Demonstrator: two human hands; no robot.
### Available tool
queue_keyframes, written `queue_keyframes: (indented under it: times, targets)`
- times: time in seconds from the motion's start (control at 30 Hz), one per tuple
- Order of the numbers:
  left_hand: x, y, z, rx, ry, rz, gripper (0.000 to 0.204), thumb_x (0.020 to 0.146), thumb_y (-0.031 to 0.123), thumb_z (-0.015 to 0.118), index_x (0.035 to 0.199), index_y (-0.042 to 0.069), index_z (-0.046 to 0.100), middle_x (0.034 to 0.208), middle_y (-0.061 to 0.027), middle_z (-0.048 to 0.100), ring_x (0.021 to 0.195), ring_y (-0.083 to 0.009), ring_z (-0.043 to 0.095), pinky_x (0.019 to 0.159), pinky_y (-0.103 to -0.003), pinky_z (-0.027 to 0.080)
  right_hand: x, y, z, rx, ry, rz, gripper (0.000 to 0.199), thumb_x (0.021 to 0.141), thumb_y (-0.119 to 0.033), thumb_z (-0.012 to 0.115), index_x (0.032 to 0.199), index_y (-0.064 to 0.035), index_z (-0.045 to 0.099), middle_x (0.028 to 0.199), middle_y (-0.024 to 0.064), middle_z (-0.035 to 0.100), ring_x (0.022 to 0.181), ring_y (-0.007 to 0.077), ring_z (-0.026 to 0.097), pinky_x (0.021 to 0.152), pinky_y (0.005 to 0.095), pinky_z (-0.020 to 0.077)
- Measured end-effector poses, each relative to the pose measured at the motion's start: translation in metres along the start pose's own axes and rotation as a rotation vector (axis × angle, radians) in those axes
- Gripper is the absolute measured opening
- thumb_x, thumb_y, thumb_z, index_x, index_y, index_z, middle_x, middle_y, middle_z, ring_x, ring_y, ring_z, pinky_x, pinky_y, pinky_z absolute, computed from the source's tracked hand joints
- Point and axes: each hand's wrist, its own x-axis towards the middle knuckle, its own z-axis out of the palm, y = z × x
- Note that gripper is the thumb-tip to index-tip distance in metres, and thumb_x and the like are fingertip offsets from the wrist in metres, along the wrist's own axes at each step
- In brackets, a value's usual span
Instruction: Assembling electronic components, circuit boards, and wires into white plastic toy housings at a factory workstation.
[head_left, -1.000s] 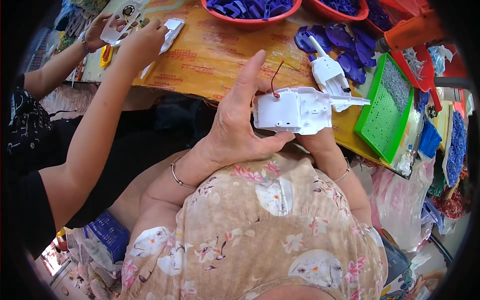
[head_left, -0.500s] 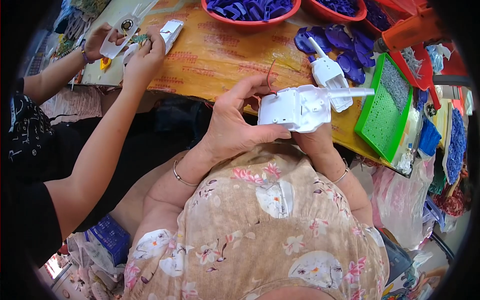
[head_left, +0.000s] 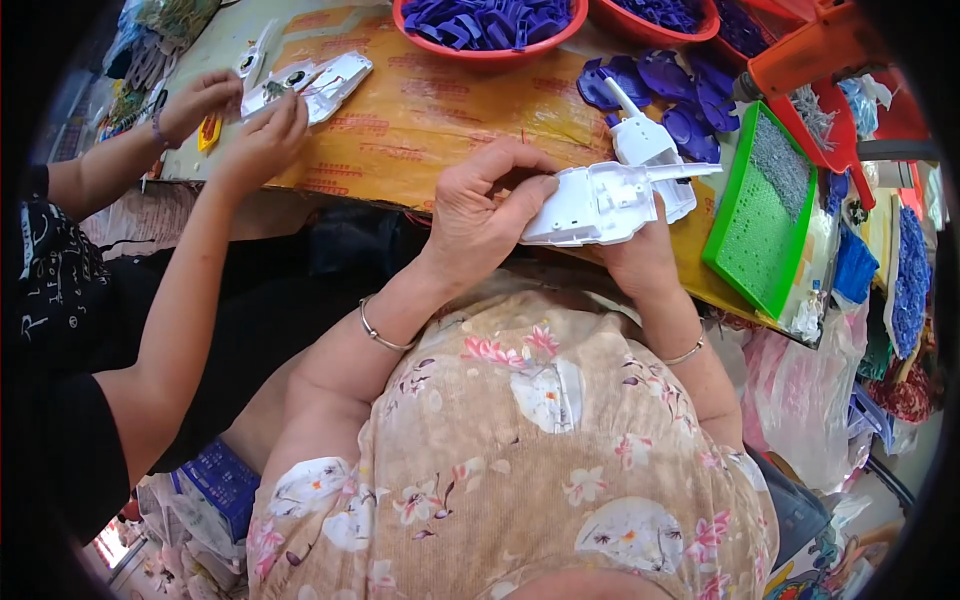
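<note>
A white plastic casing shaped like a toy tank (head_left: 608, 212), with a long thin barrel pointing right, is held just in front of the table edge. My left hand (head_left: 482, 205) grips its left end, the thumb on top and the fingers bent behind. From below and behind, my right hand (head_left: 643, 258) supports the barrel side; most of its fingers are hidden by the casing. A thin red wire shows near my left fingers. Just beyond, a second white casing with a barrel (head_left: 643, 137) lies on the table.
Purple plastic parts lie loose (head_left: 690, 132) and fill red bowls (head_left: 492, 47). A green tray (head_left: 712, 250) of small metal pieces, an orange power tool (head_left: 815, 52) and a red scoop (head_left: 845, 155) are at right. At left, a co-worker's hands (head_left: 262, 148) handle a white casing (head_left: 342, 85).
My left thumb has moved from the casing's near edge onto its top left end. The casing has tilted and shifted slightly left. The co-worker's hands have lowered their parts to the table.
</note>
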Motion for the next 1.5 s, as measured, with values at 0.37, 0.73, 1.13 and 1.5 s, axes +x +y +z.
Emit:
queue_keyframes:
  times: [0.37,0.73,1.13,1.5]
  targets:
    - [0.007,-0.014,0.004,0.311,0.038,0.187,0.035,0.076,-0.005,0.068,0.106,0.000,0.051,0.085,-0.0088,0.062,0.074,-0.0132,0.061,0.067,-0.024,0.050,0.018,-0.051,0.003,-0.954,0.078,-0.620,0.015,0.075,-0.002,0.068,0.089,-0.0043,0.064,0.088,0.0096,0.061,0.082,0.0246,0.059,0.069,0.0337,0.0455]
    - [0.003,-0.023,0.000,0.169,0.036,0.067,0.036,0.078,-0.009,0.063,0.107,0.000,0.044,0.085,-0.0116,0.065,0.077,-0.0140,0.065,0.067,-0.025,0.052,0.036,-0.026,0.000,-1.020,-0.133,-0.604,0.017,0.071,-0.005,0.067,0.087,-0.0089,0.063,0.090,0.0037,0.057,0.091,0.0247,0.053,0.077,0.0377,0.0366]
    - [0.006,-0.012,-0.007,0.348,-0.057,0.169,0.017,0.079,-0.007,0.064,0.094,-0.001,0.066,0.086,-0.0076,0.065,0.076,-0.0128,0.061,0.070,-0.024,0.049,0.040,-0.029,0.002,-1.068,-0.206,-0.671,0.015,0.070,-0.004,0.063,0.083,-0.0060,0.057,0.088,0.0071,0.055,0.089,0.0273,0.053,0.080,0.0391,0.0376]
    - [0.007,-0.003,-0.004,0.655,-0.030,0.456,0.019,0.071,-0.005,0.064,0.089,0.002,0.061,0.078,-0.0126,0.054,0.065,-0.0308,0.056,0.056,-0.035,0.046,0.036,-0.021,0.001,-0.921,-0.138,-0.757,0.022,0.064,0.001,0.064,0.083,-0.0061,0.056,0.088,0.0055,0.056,0.086,0.0258,0.053,0.083,0.0389,0.0375]
